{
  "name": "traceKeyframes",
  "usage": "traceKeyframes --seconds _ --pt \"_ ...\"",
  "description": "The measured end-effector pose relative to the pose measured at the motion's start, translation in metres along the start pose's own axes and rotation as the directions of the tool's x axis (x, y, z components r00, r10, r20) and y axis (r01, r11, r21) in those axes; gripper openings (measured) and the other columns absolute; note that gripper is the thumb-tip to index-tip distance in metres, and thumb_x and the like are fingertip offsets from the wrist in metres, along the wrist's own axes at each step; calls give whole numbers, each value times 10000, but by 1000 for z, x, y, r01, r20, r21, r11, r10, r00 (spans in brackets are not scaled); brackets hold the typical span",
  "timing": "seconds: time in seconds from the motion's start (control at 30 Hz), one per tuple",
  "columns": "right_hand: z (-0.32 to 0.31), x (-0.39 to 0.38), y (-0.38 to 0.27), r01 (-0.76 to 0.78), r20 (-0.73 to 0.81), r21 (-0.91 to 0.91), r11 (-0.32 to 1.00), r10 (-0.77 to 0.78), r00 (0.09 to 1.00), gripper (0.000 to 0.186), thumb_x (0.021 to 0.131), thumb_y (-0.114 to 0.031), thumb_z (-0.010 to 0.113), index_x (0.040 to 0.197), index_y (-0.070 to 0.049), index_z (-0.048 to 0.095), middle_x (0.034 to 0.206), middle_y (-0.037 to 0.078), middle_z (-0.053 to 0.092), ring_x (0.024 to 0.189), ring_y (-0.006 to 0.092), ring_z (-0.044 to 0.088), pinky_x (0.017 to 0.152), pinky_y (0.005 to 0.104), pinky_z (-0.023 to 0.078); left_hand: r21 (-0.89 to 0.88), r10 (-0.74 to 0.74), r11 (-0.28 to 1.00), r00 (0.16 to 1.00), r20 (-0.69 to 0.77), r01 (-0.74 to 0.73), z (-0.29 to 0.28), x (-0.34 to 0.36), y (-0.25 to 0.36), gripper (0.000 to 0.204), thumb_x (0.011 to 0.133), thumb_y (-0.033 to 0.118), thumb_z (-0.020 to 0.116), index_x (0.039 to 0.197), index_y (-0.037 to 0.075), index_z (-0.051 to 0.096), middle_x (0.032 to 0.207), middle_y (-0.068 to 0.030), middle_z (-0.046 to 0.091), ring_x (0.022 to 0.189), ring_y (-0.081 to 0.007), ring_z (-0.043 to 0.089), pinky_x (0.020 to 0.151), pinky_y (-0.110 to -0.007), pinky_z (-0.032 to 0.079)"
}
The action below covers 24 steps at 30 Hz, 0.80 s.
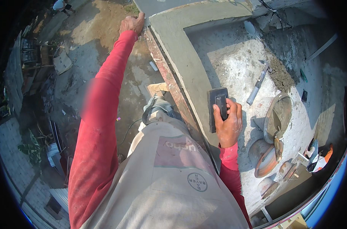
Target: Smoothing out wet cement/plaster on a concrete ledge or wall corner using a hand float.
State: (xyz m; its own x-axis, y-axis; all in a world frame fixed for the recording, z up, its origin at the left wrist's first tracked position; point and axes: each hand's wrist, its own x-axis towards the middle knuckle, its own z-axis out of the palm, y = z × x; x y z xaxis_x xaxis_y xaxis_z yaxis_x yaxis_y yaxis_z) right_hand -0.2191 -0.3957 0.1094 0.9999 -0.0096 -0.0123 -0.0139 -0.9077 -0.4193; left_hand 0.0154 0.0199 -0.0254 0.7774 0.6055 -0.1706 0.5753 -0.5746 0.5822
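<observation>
In my right hand (230, 124) is a black plastering float (211, 121), gripped by its handle. The float is at the inner edge of a smooth grey mortar-covered ledge (181, 42); whether it touches the ledge I cannot tell. My left arm is stretched far forward, and my left hand (131, 24) is curled over the ledge's outer corner, by the end of a worn wooden board (162, 57) running along the outer side. Right of the float, on the pale dusty surface, lies a hammer (258, 84) with a grey handle.
A heap of wet mortar (281, 74) lies beyond the hammer. Nearer stand a round basin (268, 121) with a trowel (276, 121) in it and a tilted clay-coloured bowl (263, 168). Far below on the left are ground, debris and a person (62, 5).
</observation>
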Motion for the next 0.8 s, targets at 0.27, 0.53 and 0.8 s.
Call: traceKeyframes --seconds 0.27,0.53,0.8 --pt "28 23 -26 287 -165 85 954 -270 948 443 936 -247 835 1279 -37 652 1192 148 623 1073 355 662 868 471 564 -23 -12 1000 999 37 13 -2 2 -4 741 875 683 538 1170 72 834 1228 -319 746 1210 -472 703 1076 -499 524" --pt "-8 -14 1 78 1 108 991 -79 997 468 926 -252 845 1298 -43 655 1195 140 627 1065 357 658 870 479 558 -18 -34 999 997 72 35 -2 2 2 744 896 673 519 1203 67 821 1257 -335 728 1227 -484 691 1091 -505 516" --pt "-22 -14 -21 250 -101 -11 968 -249 963 461 923 -233 843 1295 -25 664 1189 153 625 1052 375 643 883 484 543 -21 18 1000 999 30 -18 -3 -1 1 731 890 659 540 1176 50 823 1199 -326 748 1179 -470 715 1055 -505 534"
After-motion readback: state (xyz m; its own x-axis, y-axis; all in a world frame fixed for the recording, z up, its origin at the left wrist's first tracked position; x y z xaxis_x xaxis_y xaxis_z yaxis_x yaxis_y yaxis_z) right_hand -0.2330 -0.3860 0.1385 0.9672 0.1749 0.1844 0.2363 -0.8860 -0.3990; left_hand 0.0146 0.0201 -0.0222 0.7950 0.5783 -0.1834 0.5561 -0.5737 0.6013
